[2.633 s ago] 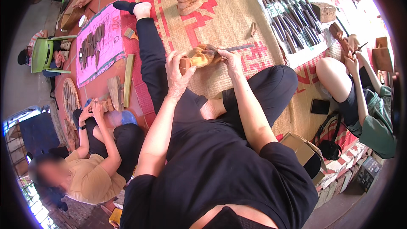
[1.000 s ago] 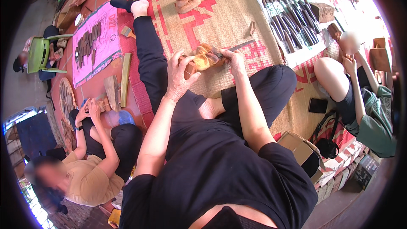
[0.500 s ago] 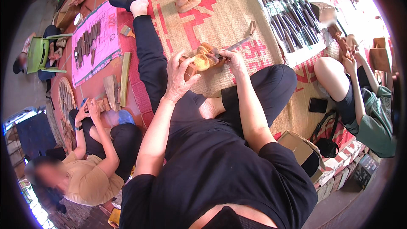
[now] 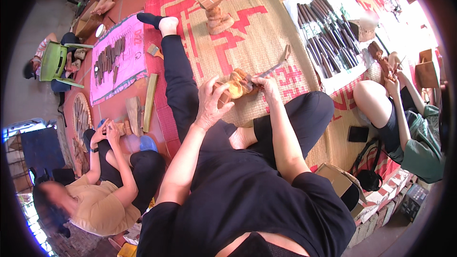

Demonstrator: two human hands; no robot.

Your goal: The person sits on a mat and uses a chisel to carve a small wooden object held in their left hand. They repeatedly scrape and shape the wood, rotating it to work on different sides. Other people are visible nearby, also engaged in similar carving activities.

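Note:
A carved wooden figure (image 4: 240,82), with rounded orange-brown and yellow parts and a flat block-like base, lies across my two hands above the mat. My left hand (image 4: 209,103) is wrapped round its base end, thumb toward me. At the other end, my right hand (image 4: 267,88) is closed in a pinch against the figure. From those fingers a thin grey strip (image 4: 275,68) with a curled brownish end, like sandpaper, runs out to the far right. My right fingertips are partly hidden. Another wooden carving (image 4: 218,21) with a flat block on top stands upright on the mat, farther off.
Several dark-handled tools (image 4: 328,38) lie on a white cloth (image 4: 322,80) at the right; more lie on a pink cloth (image 4: 128,62) at the left. A brush (image 4: 155,51) is near my outstretched leg. People sit on both sides, the right one (image 4: 397,85) holding a carving.
The whole view has shifted, so the mat and far carving appear lower and farther right. My hands keep nearly the same hold on the figure and the strip.

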